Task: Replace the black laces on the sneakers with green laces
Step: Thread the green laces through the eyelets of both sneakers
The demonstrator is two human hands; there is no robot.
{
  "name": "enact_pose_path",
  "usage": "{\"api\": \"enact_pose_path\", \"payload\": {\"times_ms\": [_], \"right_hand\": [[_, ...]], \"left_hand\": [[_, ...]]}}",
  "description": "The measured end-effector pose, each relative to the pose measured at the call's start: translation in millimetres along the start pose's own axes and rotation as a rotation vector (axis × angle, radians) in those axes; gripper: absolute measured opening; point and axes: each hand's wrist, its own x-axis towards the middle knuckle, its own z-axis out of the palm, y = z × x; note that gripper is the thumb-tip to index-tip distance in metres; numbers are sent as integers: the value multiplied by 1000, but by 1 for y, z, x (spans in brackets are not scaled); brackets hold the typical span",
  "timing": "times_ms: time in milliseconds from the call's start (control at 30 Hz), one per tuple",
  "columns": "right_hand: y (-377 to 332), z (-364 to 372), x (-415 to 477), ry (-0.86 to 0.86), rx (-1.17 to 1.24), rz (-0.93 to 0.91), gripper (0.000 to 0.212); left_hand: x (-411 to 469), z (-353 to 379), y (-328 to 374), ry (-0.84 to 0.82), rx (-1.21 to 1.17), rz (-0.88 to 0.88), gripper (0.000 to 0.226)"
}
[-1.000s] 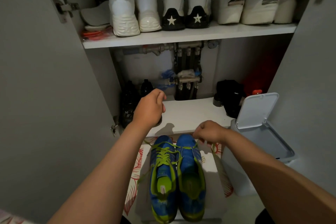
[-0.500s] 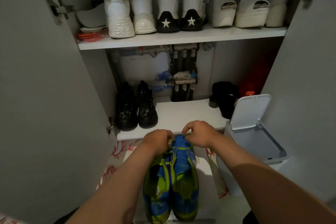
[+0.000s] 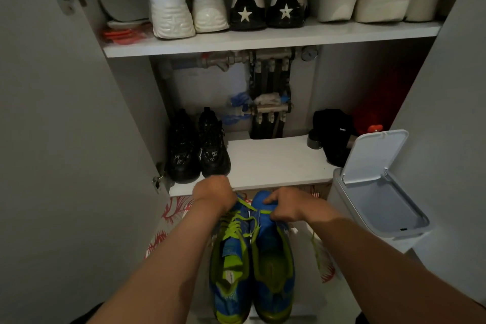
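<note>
Head view: blue-and-green sneakers [image 3: 271,252] lie paired just before the lower cabinet shelf [image 3: 276,163], toes toward it. Left hand [image 3: 214,193] and right hand [image 3: 285,205] each curl around a toe. Green laces [image 3: 232,226] show threaded on the left one; no black laces visible, so relacing looks nearly done.

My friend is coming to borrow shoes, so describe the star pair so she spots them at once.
In the open cupboard, look at the upper shelf, a row of pale shoes, heels out. The star sneakers stand mid-row, between chunky white trainers and cut-out white wedges. Only they have black heel patches, each bearing a pale star.
</note>
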Motion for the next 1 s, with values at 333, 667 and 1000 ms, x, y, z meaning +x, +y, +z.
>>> {"api": "enact_pose_path", "payload": {"times_ms": [333,667,1000], "right_hand": [[-1,1,-3,33,43,35,61],[-3,0,-10,19,33,56,60],[-20,-33,-23,72,369,114,31]], "left_hand": [[-9,-14,-19,33,-192,-7,23],[-11,-14,-43,86,-147,-164,22],[-8,-46,-25,-28,-396,6,27]]}}
